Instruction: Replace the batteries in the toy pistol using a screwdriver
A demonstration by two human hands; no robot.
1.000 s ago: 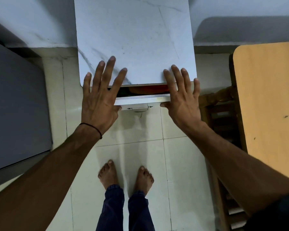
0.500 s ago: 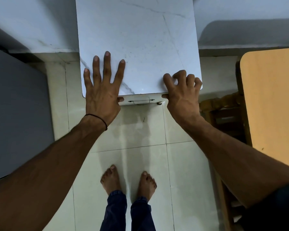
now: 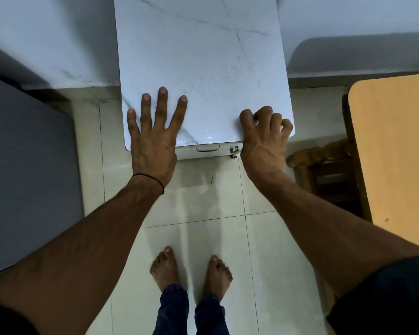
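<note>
The left grip point(image 3: 153, 139), a bare hand, lies flat and open on the near left corner of a white marble-patterned tabletop point(image 3: 203, 56). Its four fingers point(image 3: 162, 102) are straight and spread, and the palm overhangs the front edge. A thin black band point(image 3: 150, 177) circles that wrist.

The right grip point(image 3: 264, 139) rests on the near right corner of the same tabletop. Its fingers are curled tight so that the knuckles point up, and nothing shows inside them. The thumb side sits at the front edge, just beside a small metal latch point(image 3: 234, 151).

Between the two grips, under the edge of the tabletop, a white drawer front point(image 3: 203, 153) sits closed, with a slim handle point(image 3: 208, 149) on it. The toy pistol is not in sight in this view, and where it lies cannot be told.

Below, at the bottom centre of the frame, two bare feet point(image 3: 165, 269) stand on pale floor tiles point(image 3: 203, 201), with dark blue trouser legs point(image 3: 172, 310) above them. At the right edge are a tan wooden table point(image 3: 397, 146) and, beside it, a dark wooden chair point(image 3: 324, 170). A flat grey surface point(image 3: 22, 165) fills the left side.
</note>
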